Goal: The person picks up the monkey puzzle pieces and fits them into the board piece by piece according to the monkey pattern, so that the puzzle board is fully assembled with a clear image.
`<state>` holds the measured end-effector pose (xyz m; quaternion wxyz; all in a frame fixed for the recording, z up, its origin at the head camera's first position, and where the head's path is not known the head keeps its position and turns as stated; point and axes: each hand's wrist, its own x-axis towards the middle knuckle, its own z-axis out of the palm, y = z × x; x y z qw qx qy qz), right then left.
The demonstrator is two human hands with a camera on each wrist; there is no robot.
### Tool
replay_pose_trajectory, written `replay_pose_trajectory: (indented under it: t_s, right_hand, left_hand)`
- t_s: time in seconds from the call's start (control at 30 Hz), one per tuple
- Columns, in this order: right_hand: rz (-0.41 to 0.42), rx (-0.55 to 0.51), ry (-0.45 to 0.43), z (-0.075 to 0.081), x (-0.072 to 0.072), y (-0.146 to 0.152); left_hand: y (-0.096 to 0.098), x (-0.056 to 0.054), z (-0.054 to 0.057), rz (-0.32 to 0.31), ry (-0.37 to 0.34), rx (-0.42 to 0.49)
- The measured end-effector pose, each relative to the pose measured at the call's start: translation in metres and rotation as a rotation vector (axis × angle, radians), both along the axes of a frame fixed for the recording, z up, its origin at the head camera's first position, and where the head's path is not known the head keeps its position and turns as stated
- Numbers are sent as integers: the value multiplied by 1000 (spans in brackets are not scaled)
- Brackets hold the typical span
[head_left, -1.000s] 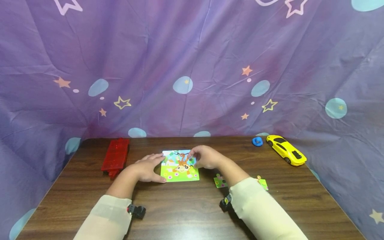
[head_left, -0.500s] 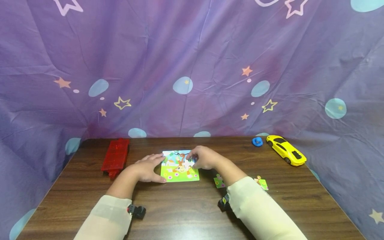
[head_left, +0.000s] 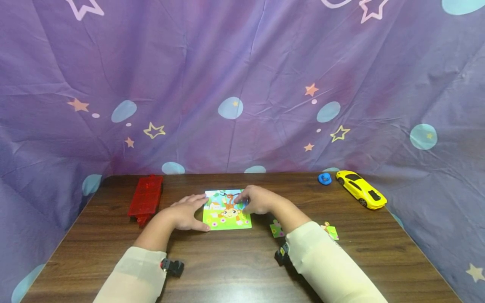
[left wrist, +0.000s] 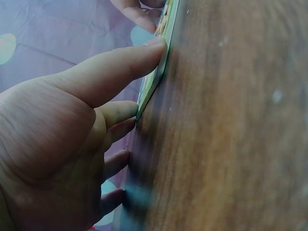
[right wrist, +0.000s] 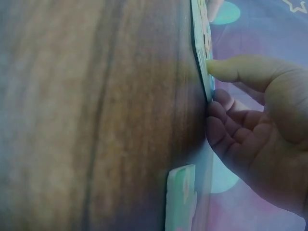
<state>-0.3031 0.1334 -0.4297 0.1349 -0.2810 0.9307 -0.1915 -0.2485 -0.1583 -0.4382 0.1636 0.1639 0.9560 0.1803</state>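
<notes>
A square jigsaw puzzle [head_left: 223,222] with a hanging monkey on green grass lies flat on the wooden table, in the middle of the head view. My left hand [head_left: 185,213] spreads round its left side, thumb at the front edge and index finger at the far left corner. The left wrist view shows that thumb [left wrist: 120,70] straight against the board's edge. On the puzzle's upper right part, my right hand [head_left: 261,199] has thumb and index finger curled together over a jigsaw piece, which they largely hide. In the right wrist view the thumb [right wrist: 236,70] touches the board's top.
Two loose jigsaw pieces lie right of the puzzle: a green one [head_left: 277,229] beside my right forearm and another [head_left: 332,232] beyond it. A red toy [head_left: 145,197] sits at the left, a blue toy hat [head_left: 324,179] and yellow toy car [head_left: 361,189] at the back right.
My right fingers have shifted slightly over the puzzle's upper right part, and the forearm has moved a little left. The monkey picture there looks more even now. My left hand has stayed put.
</notes>
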Motion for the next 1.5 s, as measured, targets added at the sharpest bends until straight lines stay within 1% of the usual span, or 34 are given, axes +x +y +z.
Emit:
replay_pose_trajectory:
  t_s: [0.33, 0.63, 1.23, 1.5]
  right_hand:
    - [26, -6, -29, -1, -4, 3]
    - [11, 0, -70, -3, -9, 3]
    - [19, -10, -68, -1, -8, 1]
    - [60, -33, -81, -2, -13, 1]
  left_hand:
    - [1, 1, 0, -10, 3, 6]
    - [1, 3, 2, -9, -2, 7]
    - [0, 0, 0, 4, -4, -2]
    - [1, 1, 0, -8, 1, 1]
